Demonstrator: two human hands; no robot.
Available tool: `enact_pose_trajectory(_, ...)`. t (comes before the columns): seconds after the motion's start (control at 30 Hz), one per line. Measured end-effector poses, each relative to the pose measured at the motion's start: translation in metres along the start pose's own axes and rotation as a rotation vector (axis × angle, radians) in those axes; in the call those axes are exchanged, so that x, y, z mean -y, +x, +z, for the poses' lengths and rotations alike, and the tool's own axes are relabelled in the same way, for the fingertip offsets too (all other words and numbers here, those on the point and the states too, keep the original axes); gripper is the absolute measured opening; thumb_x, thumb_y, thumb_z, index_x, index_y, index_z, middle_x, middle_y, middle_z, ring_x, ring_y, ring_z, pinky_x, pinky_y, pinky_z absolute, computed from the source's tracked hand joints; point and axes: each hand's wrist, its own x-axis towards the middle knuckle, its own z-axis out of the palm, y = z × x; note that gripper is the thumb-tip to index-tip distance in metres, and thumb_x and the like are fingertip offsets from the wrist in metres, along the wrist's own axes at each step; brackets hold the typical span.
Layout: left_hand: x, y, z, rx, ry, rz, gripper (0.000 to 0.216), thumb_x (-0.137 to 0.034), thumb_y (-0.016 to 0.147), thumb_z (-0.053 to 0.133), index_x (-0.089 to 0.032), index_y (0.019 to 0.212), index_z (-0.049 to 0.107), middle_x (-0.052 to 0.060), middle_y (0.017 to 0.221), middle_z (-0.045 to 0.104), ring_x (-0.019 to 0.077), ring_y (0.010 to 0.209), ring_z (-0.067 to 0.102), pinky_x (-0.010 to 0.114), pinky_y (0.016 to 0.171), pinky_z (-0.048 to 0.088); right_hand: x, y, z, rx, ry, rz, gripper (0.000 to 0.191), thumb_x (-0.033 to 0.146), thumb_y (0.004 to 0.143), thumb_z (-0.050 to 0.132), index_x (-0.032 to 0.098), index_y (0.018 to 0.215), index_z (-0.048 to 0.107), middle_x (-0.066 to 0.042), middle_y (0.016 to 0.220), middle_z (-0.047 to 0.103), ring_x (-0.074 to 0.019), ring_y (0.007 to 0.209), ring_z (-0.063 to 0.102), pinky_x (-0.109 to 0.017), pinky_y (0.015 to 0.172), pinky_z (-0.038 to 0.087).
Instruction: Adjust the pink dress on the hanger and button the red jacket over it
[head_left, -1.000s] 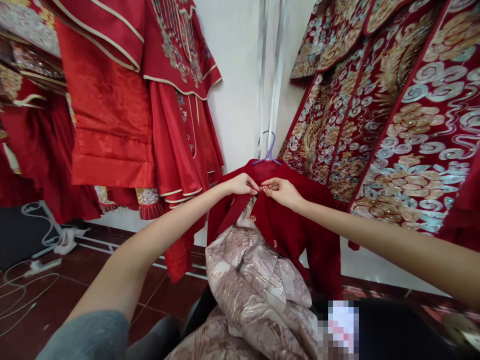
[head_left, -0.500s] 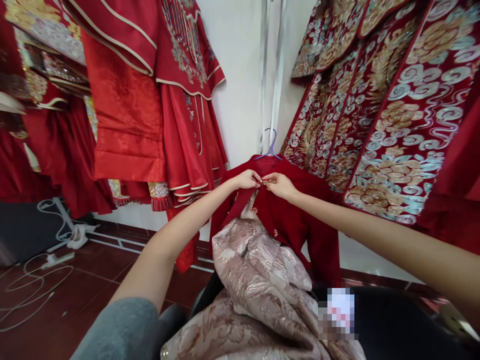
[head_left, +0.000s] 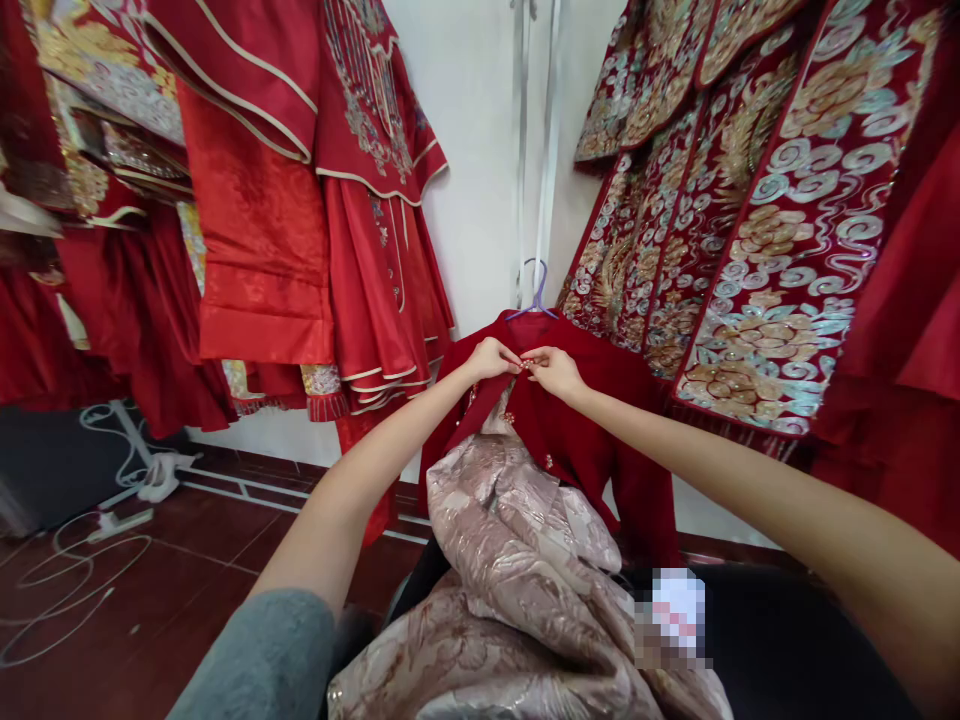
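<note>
Hands barely shifted, view drifted.
My left hand [head_left: 491,358] and right hand [head_left: 553,371] pinch the hanging dark red velvet jacket [head_left: 577,440] at the collar, drawing its edges together.

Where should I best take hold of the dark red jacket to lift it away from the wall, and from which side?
Probably the hanger hook, pinched from the front, above the collar. The jacket hangs whole from that hook, facing you, and the left hand and right hand pinch its front edges just below the collar, so that spot is taken.
</note>
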Motion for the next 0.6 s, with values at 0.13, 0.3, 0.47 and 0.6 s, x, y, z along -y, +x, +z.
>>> enact_pose_trajectory(0.13, 0.001, -0.002, 0.000, -0.039, -0.030, -0.016, 0.026, -0.020, 0.059, 0.075, -0.016, 0.085, 0.077, 0.005, 0.077, 0.074, 0.0171, 0.076, 0.064, 0.025, 0.077, 0.049, 0.000, -0.003, 0.000, -0.010, 0.040, -0.008, 0.021, 0.007, 0.075, 0.061, 0.014, 0.093, 0.069, -0.006, 0.085, 0.070, -0.0130, 0.070, 0.066, -0.025, 0.063, 0.058)
enact_pose_trajectory(0.3, -0.004, -0.008, 0.002, -0.051, -0.058, -0.035, 0.026, -0.017, 0.058, 0.074, -0.016, 0.084, 0.077, 0.003, 0.076, 0.074, 0.0158, 0.075, 0.064, 0.024, 0.076, 0.048, 0.002, -0.007, 0.001, -0.032, 0.086, -0.019, 0.020, 0.009, 0.077, 0.060, 0.013, 0.095, 0.069, -0.007, 0.086, 0.068, -0.0130, 0.068, 0.066, -0.026, 0.060, 0.059)
enact_pose_trajectory(0.47, -0.008, -0.014, 0.008, -0.046, -0.110, -0.076, 0.026, -0.026, 0.061, 0.073, -0.015, 0.083, 0.078, 0.002, 0.065, 0.070, 0.0140, 0.065, 0.061, 0.024, 0.069, 0.049, -0.003, -0.008, 0.000, -0.027, 0.121, -0.058, 0.019, 0.008, 0.077, 0.061, 0.013, 0.093, 0.069, -0.007, 0.086, 0.069, -0.0140, 0.071, 0.067, -0.026, 0.063, 0.061)
enact_pose_trajectory(0.6, -0.009, -0.016, 0.013, -0.078, -0.129, -0.080, 0.028, -0.033, 0.063, 0.072, -0.014, 0.082, 0.078, 0.002, 0.062, 0.068, 0.0139, 0.061, 0.060, 0.025, 0.064, 0.048, -0.009, -0.008, -0.003, -0.002, 0.146, -0.087, 0.019, 0.007, 0.078, 0.059, 0.014, 0.092, 0.069, -0.006, 0.087, 0.070, -0.0141, 0.076, 0.067, -0.026, 0.065, 0.061)
